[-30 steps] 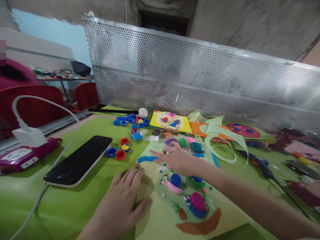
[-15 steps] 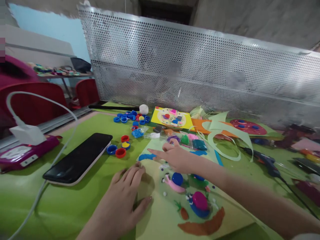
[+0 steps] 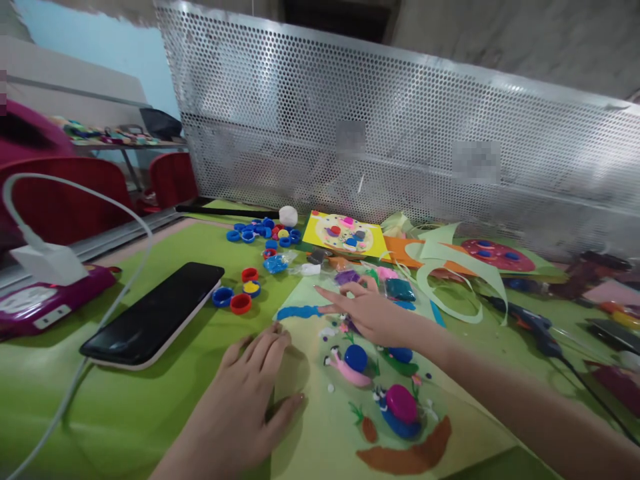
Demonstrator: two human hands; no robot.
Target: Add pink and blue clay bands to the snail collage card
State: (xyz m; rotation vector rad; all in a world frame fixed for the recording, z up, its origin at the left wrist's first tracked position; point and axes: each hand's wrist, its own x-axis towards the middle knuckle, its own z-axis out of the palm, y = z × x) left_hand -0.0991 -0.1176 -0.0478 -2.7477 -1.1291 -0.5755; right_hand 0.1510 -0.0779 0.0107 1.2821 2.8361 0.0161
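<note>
My left hand (image 3: 253, 387) lies flat on the left edge of a pale craft sheet (image 3: 310, 433), its fingers spread. Across the sheet's upper part reaches my right hand (image 3: 367, 310), index finger stretched out and a lower digit touching the blue clay strip (image 3: 299, 312) stuck along the top. Below it sit bottle-cap snails of modelling clay: a pink snail with a blue cap (image 3: 356, 360) and a blue snail with a magenta cap (image 3: 401, 403). A clay carrot (image 3: 369, 430) and a curved brown clay band (image 3: 410, 453) are near the bottom. My right hand partly hides the upper figures.
Left of the sheet are a phone (image 3: 155, 313), a power strip (image 3: 55, 297) with a white charger, and loose bottle caps (image 3: 241, 304). Clay packets (image 3: 400, 289) and a finished yellow card (image 3: 320, 233) lie behind. A glue gun (image 3: 533, 327) and paper scraps (image 3: 465, 260) lie right.
My right hand has shifted slightly to the right along the blue clay strip, uncovering more of it. My left hand has stayed in place.
</note>
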